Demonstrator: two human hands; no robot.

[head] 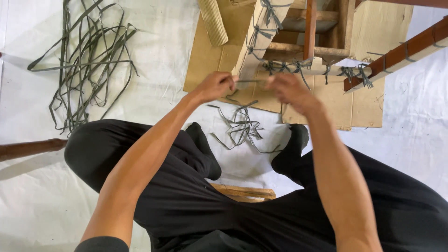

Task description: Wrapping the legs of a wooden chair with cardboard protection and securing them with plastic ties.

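1. Evidently we are in the middle of a tying step: our left hand and right hand meet at the centre of the frame, just above our knees, with a short dark strip pulled taut between them.

2. Both hands are closed. The left hand pinches one end of the strip with its fingers curled tight, and the right hand grips the other end in the same way. Neither hand has any spare opening.

3. The strip sits directly in front of a pale, wrapped furniture leg at upper centre. That leg already carries several dark knotted ties, and more ties run along the wrapped rail to the right of it.

4. The wooden furniture frame lies on flat cardboard sheets in the upper middle. A red-brown wooden bar slants towards the upper right.

5. A loose bundle of long strips is spread at upper left, well apart from the hands. A smaller heap of offcuts lies between our feet, near the hands.

6. We judge that the next move calls for steady tension on both ends and a close pull against the leg, so that the strip does not slip from the pinch.
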